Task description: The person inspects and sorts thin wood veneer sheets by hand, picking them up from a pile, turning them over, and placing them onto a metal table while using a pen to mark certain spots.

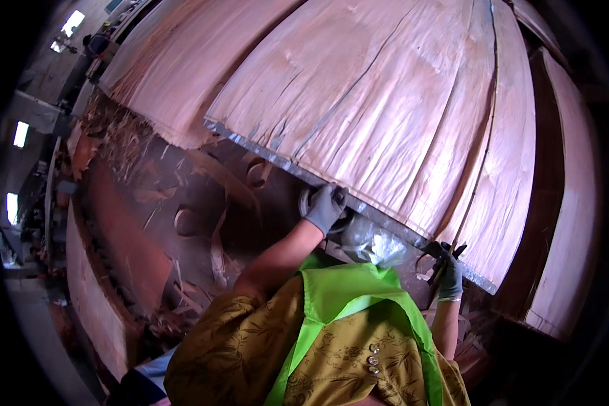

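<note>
1. Far left: bright windows [21, 134] in a dim room, which I view from above through the head camera.
2. Left: a reddish panel [125, 237] and wood shavings [227, 181] lie in disorder on the dark floor [206, 196].
3. Upper left to right: a neighbouring wood sheet [189, 61], the large wood sheet [372, 108] before the wearer, split lengthwise and rippled, and a further sheet [568, 203]. A grey strip [271, 157] runs along the large sheet's near edge.
4. Left hand [325, 208], grey-gloved: forearm angled up and rightward, fingers curled at that near edge; I cannot tell whether they clamp it.
5. Centre: a clear plastic bag [387, 250] below the edge, above a green apron [348, 287].
6. Right hand [448, 272], also gloved: wrist raised, fingers bent near the sheet's right corner; their grip I cannot tell.
7. Obscured: a round dark form behind the left hand; a thin pale piece [439, 275] at the right hand, its nature unclear. The sheet's far end is cut off above; black vignetting hides the corners.
</note>
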The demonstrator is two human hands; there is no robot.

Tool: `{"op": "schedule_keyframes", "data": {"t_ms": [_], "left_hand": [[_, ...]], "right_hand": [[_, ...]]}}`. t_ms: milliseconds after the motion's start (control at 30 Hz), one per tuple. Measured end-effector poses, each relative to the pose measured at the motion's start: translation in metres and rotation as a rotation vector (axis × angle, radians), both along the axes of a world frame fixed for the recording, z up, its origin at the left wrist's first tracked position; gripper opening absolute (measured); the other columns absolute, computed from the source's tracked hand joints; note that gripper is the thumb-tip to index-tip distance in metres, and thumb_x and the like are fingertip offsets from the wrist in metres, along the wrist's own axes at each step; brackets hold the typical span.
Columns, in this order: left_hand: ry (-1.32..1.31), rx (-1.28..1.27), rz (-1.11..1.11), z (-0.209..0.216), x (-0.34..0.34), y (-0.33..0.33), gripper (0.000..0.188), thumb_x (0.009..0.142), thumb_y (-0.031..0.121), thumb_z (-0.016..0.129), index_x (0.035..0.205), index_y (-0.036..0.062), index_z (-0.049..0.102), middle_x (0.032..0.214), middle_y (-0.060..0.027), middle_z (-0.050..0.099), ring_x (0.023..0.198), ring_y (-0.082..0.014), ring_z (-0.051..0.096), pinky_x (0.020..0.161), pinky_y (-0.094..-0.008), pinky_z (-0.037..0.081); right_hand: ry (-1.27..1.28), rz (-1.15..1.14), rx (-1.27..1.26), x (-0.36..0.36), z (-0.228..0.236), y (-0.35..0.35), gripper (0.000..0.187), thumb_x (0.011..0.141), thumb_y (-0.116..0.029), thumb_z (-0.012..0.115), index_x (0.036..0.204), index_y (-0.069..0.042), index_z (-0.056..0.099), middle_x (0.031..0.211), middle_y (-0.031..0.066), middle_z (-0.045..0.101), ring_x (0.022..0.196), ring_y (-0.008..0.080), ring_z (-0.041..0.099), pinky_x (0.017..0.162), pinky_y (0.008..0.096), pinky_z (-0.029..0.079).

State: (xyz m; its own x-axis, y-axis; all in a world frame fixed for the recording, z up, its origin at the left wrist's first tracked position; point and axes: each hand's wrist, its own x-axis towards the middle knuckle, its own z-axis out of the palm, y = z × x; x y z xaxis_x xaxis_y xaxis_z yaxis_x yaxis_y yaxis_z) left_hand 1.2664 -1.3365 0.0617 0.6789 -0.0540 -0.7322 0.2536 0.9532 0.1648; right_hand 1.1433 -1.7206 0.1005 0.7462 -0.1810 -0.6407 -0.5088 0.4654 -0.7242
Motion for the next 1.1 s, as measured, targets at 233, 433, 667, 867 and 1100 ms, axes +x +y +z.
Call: {"op": "schedule_keyframes", "data": {"t_ms": [233, 433, 667, 867, 1100], "left_hand": [[-0.025, 0.391, -0.424, -0.002, 0.025, 0.034, 0.024, 0.088, 0.029, 0.058, 0.072, 0.0117, 0.051, 0.060, -0.0022, 0.053, 0.050, -0.0127, 0.053, 0.041, -0.0233, 0.039], [0.026, 0.612, -0.461, 0.005, 0.035, 0.042, 0.021, 0.086, 0.028, 0.059, 0.073, 0.0130, 0.050, 0.055, -0.0012, 0.049, 0.042, -0.0129, 0.049, 0.036, -0.0244, 0.036], [-0.152, 0.456, -0.432, -0.014, 0.043, 0.060, 0.025, 0.083, 0.028, 0.064, 0.068, 0.0140, 0.051, 0.058, -0.0026, 0.051, 0.050, -0.0139, 0.049, 0.038, -0.0253, 0.036], [0.016, 0.579, -0.561, 0.003, 0.038, 0.044, 0.009, 0.086, 0.025, 0.061, 0.091, 0.0168, 0.061, 0.059, -0.0014, 0.052, 0.045, -0.0093, 0.047, 0.035, -0.0200, 0.033], [-0.052, 0.431, -0.511, 0.022, 0.041, 0.032, 0.009, 0.089, 0.021, 0.057, 0.093, 0.0127, 0.056, 0.055, 0.0011, 0.043, 0.041, -0.0092, 0.035, 0.036, -0.0229, 0.028]], "right_hand": [[0.008, 0.001, -0.157, 0.002, -0.015, 0.020, 0.013, 0.080, -0.018, 0.061, 0.082, -0.006, 0.063, 0.058, 0.0009, 0.053, 0.047, 0.0117, 0.050, 0.042, 0.0239, 0.040], [0.007, -0.070, -0.082, 0.003, -0.004, 0.032, 0.020, 0.078, -0.014, 0.063, 0.094, -0.004, 0.062, 0.062, -0.0003, 0.054, 0.047, 0.0095, 0.048, 0.042, 0.0214, 0.036], [-0.093, -0.128, -0.376, 0.004, -0.007, 0.032, 0.021, 0.076, -0.010, 0.060, 0.095, -0.002, 0.062, 0.064, -0.0023, 0.055, 0.050, 0.0068, 0.047, 0.045, 0.0209, 0.035], [0.008, -0.114, -0.398, -0.011, 0.009, 0.028, 0.020, 0.077, -0.014, 0.066, 0.095, -0.005, 0.064, 0.061, -0.0046, 0.053, 0.046, 0.0061, 0.045, 0.042, 0.0206, 0.033], [-0.041, -0.038, 0.218, -0.016, -0.001, 0.048, 0.025, 0.084, -0.017, 0.061, 0.105, -0.003, 0.059, 0.064, -0.0012, 0.053, 0.050, 0.0093, 0.048, 0.045, 0.0242, 0.041]]}}
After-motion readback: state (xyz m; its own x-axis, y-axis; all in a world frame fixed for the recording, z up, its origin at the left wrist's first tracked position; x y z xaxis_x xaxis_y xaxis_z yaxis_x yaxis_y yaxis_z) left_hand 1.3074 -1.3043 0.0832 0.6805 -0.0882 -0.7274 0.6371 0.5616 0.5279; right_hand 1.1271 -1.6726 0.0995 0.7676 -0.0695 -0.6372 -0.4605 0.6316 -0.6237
